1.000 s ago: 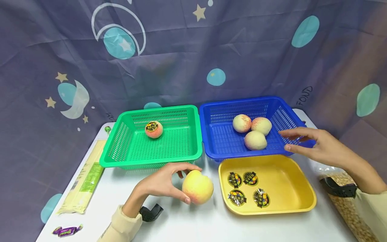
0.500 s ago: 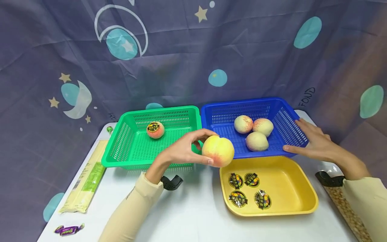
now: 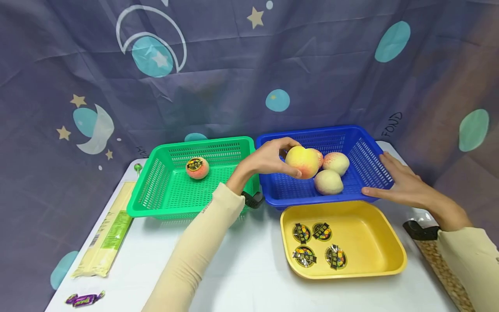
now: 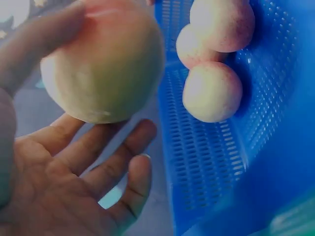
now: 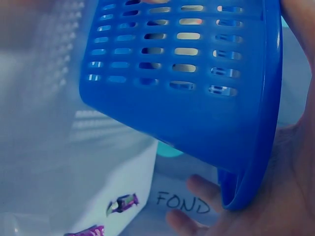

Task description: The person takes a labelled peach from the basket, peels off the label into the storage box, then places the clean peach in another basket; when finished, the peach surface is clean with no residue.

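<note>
A large yellow peach (image 3: 302, 162) with a red blush is pinched between the thumb and fingers of my left hand (image 3: 269, 157), over the left part of the blue basket (image 3: 282, 201). Inside that basket lie three pale peaches (image 3: 329, 182); the held one partly covers one of them. In the left wrist view the held peach (image 4: 106, 64) is beside the basket wall, the lower fingers spread loose below it. My right hand (image 3: 409, 186) rests spread at the basket's right front corner, touching the rim (image 5: 273, 98). A small stickered peach (image 3: 197, 168) sits in the green basket (image 3: 156, 210).
In front of the blue basket stands a yellow tray (image 3: 374, 242) holding several black round stickers (image 3: 305, 256). Along the left lie a noodle pack (image 3: 105, 234), a purple wrapped candy (image 3: 85, 300) and a lollipop (image 3: 138, 167). A bag of grains (image 3: 444, 268) lies under the right forearm.
My left hand has carried the yellow peach from the table's front, up and right, over the blue basket. The right hand has come onto the basket's right rim and stayed there.
</note>
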Available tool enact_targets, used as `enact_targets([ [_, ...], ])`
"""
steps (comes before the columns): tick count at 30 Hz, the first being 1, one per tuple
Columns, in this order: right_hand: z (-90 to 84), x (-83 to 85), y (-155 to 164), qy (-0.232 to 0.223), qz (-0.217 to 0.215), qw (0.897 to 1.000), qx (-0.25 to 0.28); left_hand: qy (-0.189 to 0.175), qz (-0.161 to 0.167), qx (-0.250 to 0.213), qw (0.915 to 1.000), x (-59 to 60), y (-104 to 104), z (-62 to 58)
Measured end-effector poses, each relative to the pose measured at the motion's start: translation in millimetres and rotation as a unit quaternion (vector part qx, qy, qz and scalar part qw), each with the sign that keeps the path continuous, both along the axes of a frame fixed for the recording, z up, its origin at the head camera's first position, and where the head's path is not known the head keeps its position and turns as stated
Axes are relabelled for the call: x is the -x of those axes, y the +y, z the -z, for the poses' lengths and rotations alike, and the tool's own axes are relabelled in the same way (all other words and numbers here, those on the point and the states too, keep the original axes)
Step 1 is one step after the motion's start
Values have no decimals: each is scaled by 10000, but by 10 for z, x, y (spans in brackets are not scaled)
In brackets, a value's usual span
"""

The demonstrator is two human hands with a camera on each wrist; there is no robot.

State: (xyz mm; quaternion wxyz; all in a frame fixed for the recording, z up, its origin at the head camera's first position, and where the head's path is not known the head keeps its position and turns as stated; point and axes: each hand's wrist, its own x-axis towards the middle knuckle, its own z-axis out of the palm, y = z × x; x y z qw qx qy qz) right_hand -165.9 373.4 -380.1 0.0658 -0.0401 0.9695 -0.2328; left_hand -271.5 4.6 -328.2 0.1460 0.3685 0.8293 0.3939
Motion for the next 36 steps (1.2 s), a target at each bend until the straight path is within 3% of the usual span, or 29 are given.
enact_targets([
  [6,20,19,-28,-52,-70,9998,188,-669,-205,511,9962,263,175,90],
  [12,34,22,-43,31,-137,9995,288,-1078,-276,682,9914,402,247,192],
  [18,24,14,-43,-16,-128,9995,299,-1009,-5,1108,9887,463,300,272],
  [27,9,2,-40,-171,-28,9995,267,-828,60,1988,9765,489,466,306],
  [30,16,3,-34,-210,3,9994,282,-810,132,1993,9765,509,524,343],
  [36,15,10,-15,-230,32,9993,294,-809,259,1566,9840,534,561,442],
])
